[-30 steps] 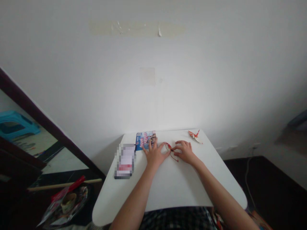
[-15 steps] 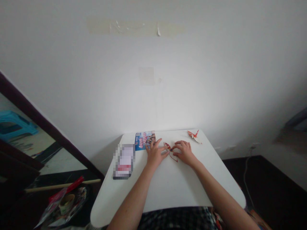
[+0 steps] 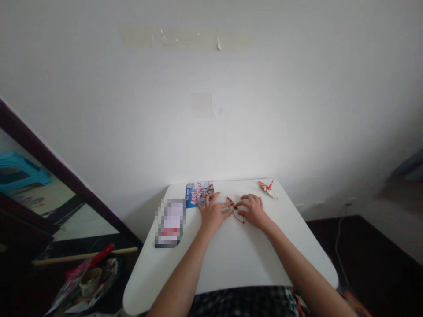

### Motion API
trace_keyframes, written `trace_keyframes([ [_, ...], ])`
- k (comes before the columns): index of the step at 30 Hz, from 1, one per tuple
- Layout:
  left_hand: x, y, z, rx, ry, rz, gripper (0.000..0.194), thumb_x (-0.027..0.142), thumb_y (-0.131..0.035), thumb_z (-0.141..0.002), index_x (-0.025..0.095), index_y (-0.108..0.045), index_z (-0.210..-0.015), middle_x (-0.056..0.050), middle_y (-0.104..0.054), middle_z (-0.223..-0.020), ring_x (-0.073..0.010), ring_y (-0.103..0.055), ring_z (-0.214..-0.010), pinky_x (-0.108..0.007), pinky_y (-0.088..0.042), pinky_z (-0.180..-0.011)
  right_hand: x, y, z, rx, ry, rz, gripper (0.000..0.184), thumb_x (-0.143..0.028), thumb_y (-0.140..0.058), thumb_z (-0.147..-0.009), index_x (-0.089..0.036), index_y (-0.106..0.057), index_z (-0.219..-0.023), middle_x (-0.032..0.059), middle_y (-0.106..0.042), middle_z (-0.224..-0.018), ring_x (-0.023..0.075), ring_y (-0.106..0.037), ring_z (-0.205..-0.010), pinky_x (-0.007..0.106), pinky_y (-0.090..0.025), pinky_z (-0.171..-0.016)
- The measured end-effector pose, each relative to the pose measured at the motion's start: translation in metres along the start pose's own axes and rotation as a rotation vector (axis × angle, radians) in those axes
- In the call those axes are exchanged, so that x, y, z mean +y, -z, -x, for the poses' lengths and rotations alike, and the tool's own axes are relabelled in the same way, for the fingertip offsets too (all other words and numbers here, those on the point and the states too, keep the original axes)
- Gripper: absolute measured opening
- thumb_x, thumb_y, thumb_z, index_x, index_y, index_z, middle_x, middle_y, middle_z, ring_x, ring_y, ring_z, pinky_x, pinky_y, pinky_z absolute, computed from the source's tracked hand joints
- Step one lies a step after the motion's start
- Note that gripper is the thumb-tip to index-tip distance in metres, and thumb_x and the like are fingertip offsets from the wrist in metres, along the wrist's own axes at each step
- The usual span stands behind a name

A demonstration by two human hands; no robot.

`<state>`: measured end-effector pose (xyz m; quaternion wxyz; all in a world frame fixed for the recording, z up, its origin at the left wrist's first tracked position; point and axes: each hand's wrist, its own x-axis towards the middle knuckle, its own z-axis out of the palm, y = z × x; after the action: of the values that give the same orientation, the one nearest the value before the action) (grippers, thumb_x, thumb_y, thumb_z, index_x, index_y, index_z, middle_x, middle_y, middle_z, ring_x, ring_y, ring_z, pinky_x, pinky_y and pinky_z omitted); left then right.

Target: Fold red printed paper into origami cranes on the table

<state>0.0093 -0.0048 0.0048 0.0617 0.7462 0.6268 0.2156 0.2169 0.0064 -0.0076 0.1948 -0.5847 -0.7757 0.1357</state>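
A small piece of folded red-and-white paper [image 3: 239, 219] is on the table between my two hands. My left hand [image 3: 212, 214] has its thumb and index finger on the paper's left side, its other fingers spread towards the flyer. From the right, my right hand [image 3: 254, 211] pinches the paper with thumb and fingertips. The fingers partly cover the folds. Farther back on the right stands a red-and-white origami crane [image 3: 266, 188], apart from both hands.
The white table [image 3: 238, 259] touches the wall. A blue printed flyer [image 3: 193, 193] and a blurred-out phone [image 3: 171, 222] lie on its left side. Down on the left are a bag of rubbish [image 3: 94, 281], a wooden stick [image 3: 125, 251] and a blue stool [image 3: 24, 169].
My left hand has shifted very slightly, its fingers a little differently spread. The right hand stays at the folded paper, which has hardly moved.
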Motion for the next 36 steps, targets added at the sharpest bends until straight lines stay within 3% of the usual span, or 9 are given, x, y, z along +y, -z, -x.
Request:
trace_keyframes([
  [8, -0.004, -0.001, -0.004, -0.031, 0.062, -0.051, 0.035, 0.067, -0.07, -0.079, 0.057, -0.073, -0.113, 0.011, -0.04, -0.162, -0.0426, -0.028, -0.151, -0.083, -0.011, -0.115, -0.002, 0.003, 0.001, -0.024, -0.003, -0.007, 0.027, -0.034, -0.072, -0.088, -0.043, -0.073, -0.114, 0.0029, -0.055, -0.141, 0.0303, -0.038, -0.14, 0.067, -0.015, -0.118],
  [20, -0.004, 0.006, -0.008, -0.075, 0.075, -0.036, 0.043, 0.072, -0.065, -0.079, 0.059, -0.069, -0.119, 0.009, -0.03, -0.168, -0.0465, -0.022, -0.152, -0.081, -0.006, -0.114, -0.002, 0.005, 0.002, -0.036, 0.003, -0.014, 0.026, -0.035, -0.069, -0.09, -0.044, -0.072, -0.114, 0.002, -0.054, -0.142, 0.0299, -0.035, -0.143, 0.069, -0.013, -0.118],
  [30, -0.01, 0.009, -0.017, -0.153, 0.111, -0.053, 0.066, 0.082, -0.062, -0.072, 0.059, -0.057, -0.134, 0.006, -0.018, -0.172, -0.048, -0.014, -0.154, -0.082, -0.004, -0.113, -0.003, 0.005, 0.001, -0.057, 0.001, -0.004, 0.026, -0.035, -0.068, -0.091, -0.044, -0.072, -0.115, 0.0022, -0.053, -0.144, 0.03, -0.033, -0.144, 0.069, -0.013, -0.118],
  [36, -0.013, 0.004, -0.018, -0.126, 0.106, -0.077, 0.067, 0.083, -0.061, -0.071, 0.06, -0.057, -0.134, 0.006, -0.016, -0.172, -0.0479, -0.014, -0.155, -0.083, -0.002, -0.112, -0.003, 0.005, 0.001, -0.056, -0.002, -0.019, 0.026, -0.035, -0.068, -0.091, -0.044, -0.072, -0.115, 0.0023, -0.053, -0.144, 0.03, -0.033, -0.144, 0.069, -0.011, -0.118],
])
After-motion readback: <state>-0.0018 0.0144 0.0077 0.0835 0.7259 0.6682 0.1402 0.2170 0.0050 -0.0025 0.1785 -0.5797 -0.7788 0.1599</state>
